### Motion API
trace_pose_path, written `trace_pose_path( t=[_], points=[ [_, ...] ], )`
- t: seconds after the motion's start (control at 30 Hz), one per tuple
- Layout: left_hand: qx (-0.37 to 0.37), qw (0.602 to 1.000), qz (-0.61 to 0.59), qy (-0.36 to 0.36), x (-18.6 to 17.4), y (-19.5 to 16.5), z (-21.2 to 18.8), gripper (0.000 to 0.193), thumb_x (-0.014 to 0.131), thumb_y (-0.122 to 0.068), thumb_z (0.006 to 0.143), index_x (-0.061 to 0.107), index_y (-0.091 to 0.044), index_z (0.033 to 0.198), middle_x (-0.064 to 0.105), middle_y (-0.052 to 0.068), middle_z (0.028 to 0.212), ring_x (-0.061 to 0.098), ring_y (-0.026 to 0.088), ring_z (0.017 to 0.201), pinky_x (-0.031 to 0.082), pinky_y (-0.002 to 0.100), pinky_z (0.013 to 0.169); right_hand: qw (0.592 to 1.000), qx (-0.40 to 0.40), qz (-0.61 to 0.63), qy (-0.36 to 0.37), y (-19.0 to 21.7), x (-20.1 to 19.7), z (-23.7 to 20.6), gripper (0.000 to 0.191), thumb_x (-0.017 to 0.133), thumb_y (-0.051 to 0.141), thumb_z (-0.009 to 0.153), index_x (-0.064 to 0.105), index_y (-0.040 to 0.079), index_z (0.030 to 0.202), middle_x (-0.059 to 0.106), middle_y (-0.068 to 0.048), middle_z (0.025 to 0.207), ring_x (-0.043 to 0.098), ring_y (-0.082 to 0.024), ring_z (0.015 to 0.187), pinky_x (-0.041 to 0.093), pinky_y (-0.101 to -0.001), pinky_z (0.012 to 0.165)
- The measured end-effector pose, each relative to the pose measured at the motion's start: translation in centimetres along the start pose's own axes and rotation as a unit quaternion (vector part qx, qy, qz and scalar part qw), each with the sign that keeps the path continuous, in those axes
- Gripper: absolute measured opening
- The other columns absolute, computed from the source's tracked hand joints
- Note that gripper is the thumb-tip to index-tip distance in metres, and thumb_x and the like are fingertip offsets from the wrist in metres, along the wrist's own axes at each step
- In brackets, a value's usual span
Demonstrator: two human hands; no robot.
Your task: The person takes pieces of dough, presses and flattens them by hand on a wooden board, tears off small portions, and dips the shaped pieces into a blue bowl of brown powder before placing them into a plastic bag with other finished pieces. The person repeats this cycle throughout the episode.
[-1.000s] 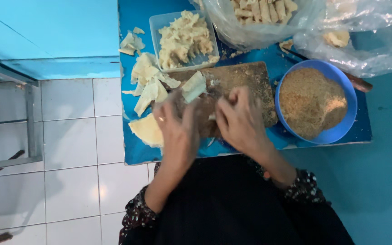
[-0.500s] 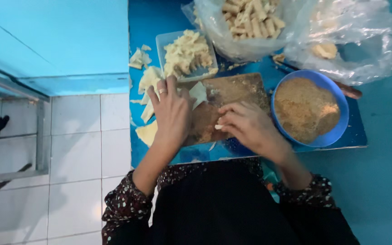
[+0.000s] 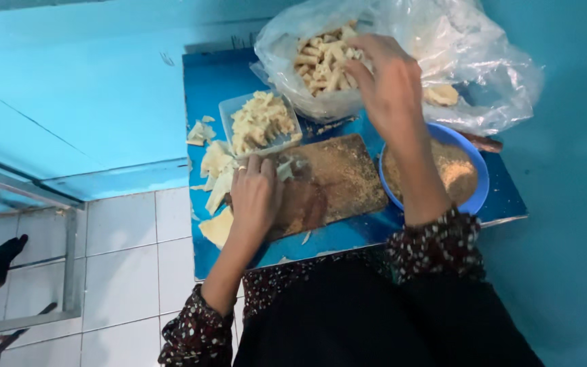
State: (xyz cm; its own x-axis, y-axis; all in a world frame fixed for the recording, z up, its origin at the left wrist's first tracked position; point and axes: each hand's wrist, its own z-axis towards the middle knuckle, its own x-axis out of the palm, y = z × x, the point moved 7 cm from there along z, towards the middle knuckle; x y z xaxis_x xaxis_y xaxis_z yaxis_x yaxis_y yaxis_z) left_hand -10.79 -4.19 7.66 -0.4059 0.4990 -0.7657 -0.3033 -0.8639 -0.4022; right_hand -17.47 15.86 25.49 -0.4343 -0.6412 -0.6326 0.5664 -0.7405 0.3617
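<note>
Head view: right hand reaches into the clear plastic bag, fingers closed on pale coated sticks. Left hand lies flat, open, on the crumbed wooden board. Risk: sticks could snag on the slack bag mouth and spill onto the blue worktop.

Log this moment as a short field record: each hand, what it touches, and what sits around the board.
left hand: palm down on the wooden board, fingertips at a pale piece
right hand: reaching into the clear plastic bag, among pale sticks; grip cannot be told
blue bowl: right of the board, holds brown crumbs
clear tray: behind the board, filled with pale pieces
loose pale sheets: left of the board on the blue table
board surface: dusted with crumbs
</note>
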Motion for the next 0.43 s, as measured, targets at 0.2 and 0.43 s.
trace_pose_path(
  t=[0.2,0.43],
  points=[
    [0.006,0.996,-0.082,-0.039,-0.2,-0.6,0.7,0.024,0.073,-0.015,0.083,0.064,-0.005,0.104,0.069,0.018,0.093,0.065,0.042,0.077,0.051,0.051,0.066,0.958,-0.23,0.165,0.041,11.3,-4.3,-11.5,0.034,0.081,0.021,0.089,0.065,0.003,0.113,0.069,-0.014,0.124,0.066,-0.035,0.122,0.054,-0.0486,0.106],
    [-0.04,0.97,-0.237,0.019,-0.8,-0.1,-4.7,0.031,0.072,-0.009,0.08,0.066,-0.009,0.11,0.074,0.013,0.087,0.075,0.032,0.08,0.058,0.042,0.07,0.927,-0.255,0.261,0.087,16.7,-10.4,-19.1,0.015,0.07,0.02,0.098,0.063,0.008,0.099,0.076,-0.01,0.103,0.084,-0.025,0.084,0.068,-0.0371,0.077]
  ],
)
